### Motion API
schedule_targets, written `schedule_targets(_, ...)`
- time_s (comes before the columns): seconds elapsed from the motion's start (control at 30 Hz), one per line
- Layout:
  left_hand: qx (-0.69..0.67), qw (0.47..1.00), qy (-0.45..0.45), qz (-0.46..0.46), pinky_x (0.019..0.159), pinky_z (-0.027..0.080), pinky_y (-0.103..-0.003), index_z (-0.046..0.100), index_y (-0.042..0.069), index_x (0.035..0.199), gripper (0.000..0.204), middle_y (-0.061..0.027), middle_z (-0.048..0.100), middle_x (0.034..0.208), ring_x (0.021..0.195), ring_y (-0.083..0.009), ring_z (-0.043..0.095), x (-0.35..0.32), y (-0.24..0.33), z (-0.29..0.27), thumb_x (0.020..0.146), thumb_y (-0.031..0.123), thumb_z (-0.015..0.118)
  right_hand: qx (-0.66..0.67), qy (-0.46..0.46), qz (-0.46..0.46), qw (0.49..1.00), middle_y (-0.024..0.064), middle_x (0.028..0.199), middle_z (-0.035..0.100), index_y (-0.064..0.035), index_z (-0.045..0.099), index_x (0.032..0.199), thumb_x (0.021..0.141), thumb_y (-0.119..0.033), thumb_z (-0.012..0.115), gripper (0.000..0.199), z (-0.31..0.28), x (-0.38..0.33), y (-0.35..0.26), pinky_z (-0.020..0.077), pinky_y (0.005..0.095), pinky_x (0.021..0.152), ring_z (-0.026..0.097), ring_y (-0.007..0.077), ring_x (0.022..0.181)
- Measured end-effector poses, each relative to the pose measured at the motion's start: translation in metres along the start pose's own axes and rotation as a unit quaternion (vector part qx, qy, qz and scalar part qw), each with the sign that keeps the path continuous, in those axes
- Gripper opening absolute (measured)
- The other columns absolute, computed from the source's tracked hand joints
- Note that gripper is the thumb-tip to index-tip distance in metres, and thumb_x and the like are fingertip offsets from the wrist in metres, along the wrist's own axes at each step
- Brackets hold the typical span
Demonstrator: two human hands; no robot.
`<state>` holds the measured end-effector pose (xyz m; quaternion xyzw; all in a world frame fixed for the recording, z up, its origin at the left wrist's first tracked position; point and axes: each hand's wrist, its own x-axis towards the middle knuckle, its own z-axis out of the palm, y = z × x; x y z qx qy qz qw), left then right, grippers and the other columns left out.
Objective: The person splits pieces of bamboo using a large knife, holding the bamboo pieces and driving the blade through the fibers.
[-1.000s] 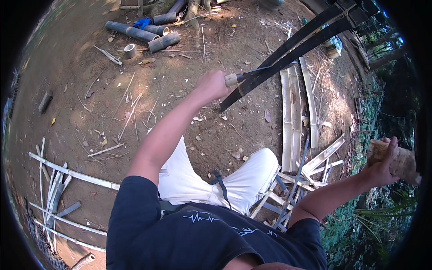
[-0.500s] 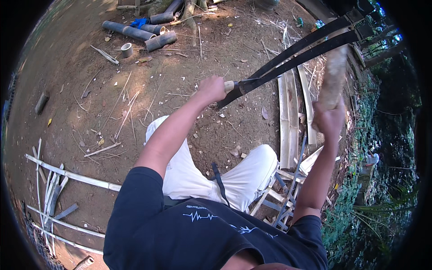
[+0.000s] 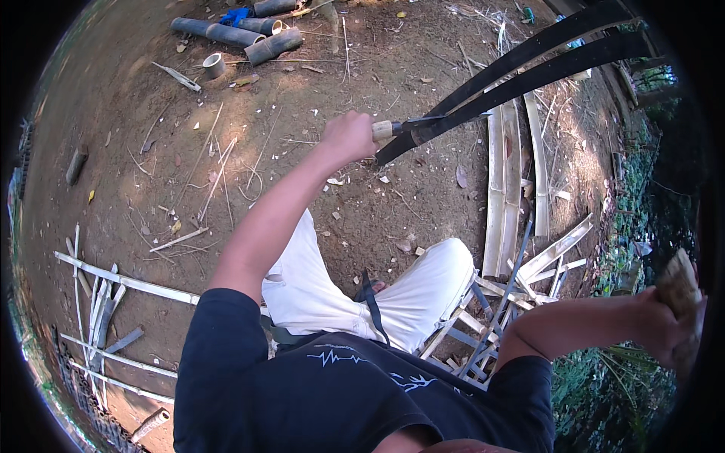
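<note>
My left hand [image 3: 347,138] is closed round the pale wooden handle of a knife [image 3: 384,130]. Its dark blade is set across a long dark bamboo piece [image 3: 544,81], which is parted lengthwise into two strips that spread toward the upper right. The blade tip shows beyond the lower strip. Out at the far right, my right hand [image 3: 664,328] grips a thick, rough wooden club [image 3: 680,285], held away from the knife. Part of the club is lost in the dark rim of the picture.
Split bamboo slats [image 3: 495,192] lie on the soil at the right, beside a heap of offcuts [image 3: 472,332]. Bamboo tubes [image 3: 272,47] and a short cut ring [image 3: 214,65] lie at the far left. Long poles [image 3: 128,281] rest at the near left. Greenery borders the right side.
My right hand has swung the club outward to the right and nearer to me, away from the bamboo. My left hand keeps its hold on the knife; the view has shifted slightly.
</note>
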<state>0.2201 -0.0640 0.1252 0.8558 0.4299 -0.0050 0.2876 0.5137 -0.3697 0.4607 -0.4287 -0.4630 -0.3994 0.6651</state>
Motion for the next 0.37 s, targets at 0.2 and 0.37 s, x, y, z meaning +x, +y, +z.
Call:
schedule_targets(0.2, 0.11, 0.993, -0.033, 0.038, 0.082, 0.058, -0.047, 0.075, 0.009, 0.104, 0.033, -0.0198, 0.073, 0.097, 0.094, -0.0337, 0.072, 0.02, 0.003, 0.031, 0.073, 0.022, 0.077, -0.354, -0.597, 0.447, 0.564, 0.03, 0.118, 0.063, -0.0009, 0.051, 0.134, 0.083, -0.032, 0.068, 0.063, 0.036, -0.376, 0.043, 0.051, 0.0477, 0.095, 0.062, 0.042, 0.112)
schedule_targets(0.37, 0.117, 0.991, -0.055, -0.016, 0.088, 0.058, -0.04, 0.078, 0.01, 0.103, 0.027, -0.0138, 0.076, 0.102, 0.099, -0.0309, 0.073, 0.026, -0.038, 0.086, 0.079, 0.021, 0.077, -0.325, -0.581, 0.527, 0.528, 0.0359, 0.132, 0.057, 0.0035, 0.042, 0.144, 0.073, -0.039, 0.079, 0.091, 0.032, -0.352, 0.059, 0.0408, 0.0455, 0.112, 0.058, 0.0433, 0.125)
